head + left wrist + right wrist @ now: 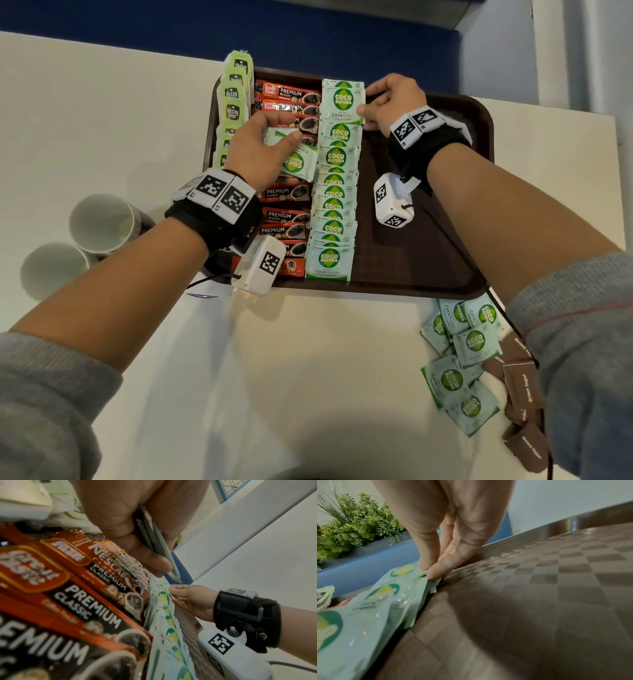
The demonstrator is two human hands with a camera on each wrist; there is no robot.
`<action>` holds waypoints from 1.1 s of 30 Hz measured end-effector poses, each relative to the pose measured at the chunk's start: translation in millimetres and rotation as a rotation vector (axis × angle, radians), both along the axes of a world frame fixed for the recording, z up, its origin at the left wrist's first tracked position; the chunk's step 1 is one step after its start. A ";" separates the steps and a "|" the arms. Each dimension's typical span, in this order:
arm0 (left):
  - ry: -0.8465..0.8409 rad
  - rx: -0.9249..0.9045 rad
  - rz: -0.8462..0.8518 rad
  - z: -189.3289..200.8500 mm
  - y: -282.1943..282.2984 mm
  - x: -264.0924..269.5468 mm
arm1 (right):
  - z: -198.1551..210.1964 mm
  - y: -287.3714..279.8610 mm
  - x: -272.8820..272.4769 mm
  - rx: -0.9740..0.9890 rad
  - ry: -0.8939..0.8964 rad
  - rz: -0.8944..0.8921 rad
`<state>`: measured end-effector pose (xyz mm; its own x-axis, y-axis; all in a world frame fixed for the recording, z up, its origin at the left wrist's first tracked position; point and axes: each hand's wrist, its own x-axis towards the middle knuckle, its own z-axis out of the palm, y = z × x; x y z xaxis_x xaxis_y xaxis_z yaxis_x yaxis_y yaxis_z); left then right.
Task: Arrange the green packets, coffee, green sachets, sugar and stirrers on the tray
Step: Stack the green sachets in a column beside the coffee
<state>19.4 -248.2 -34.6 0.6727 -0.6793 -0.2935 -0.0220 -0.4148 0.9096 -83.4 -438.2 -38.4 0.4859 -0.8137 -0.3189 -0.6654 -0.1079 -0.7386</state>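
Note:
On the brown tray (428,260) lie three columns: light-green tea packets (234,99) at the left, red coffee sticks (286,216) in the middle, and pale-green Coco Sugar sachets (334,202) overlapping to their right. My left hand (263,150) hovers over the coffee column and grips a small stack of green sachets (298,159), seen edge-on as held sachets (159,547) in the left wrist view. My right hand (387,101) pinches the right edge of the topmost sachet (342,99) at the tray's far end; the pinched sachet (406,570) shows under thumb and finger.
More green sachets (462,363) and brown sugar sticks (524,411) lie loose on the white table near my right sleeve. Two white paper cups (99,222) stand left of the tray. The tray's right half (539,588) is bare.

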 end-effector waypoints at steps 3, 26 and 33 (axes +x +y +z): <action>-0.010 -0.006 0.003 -1.2 0.0 -0.1 | -0.1 2.2 -0.2 0.019 -0.004 -0.030; 0.104 -0.125 0.058 14.6 -3.1 -16.7 | 39.4 51.0 -5.5 0.339 -0.165 0.417; -0.004 -0.074 -0.019 12.3 -0.2 -16.2 | 42.0 47.6 -9.0 0.502 -0.356 0.222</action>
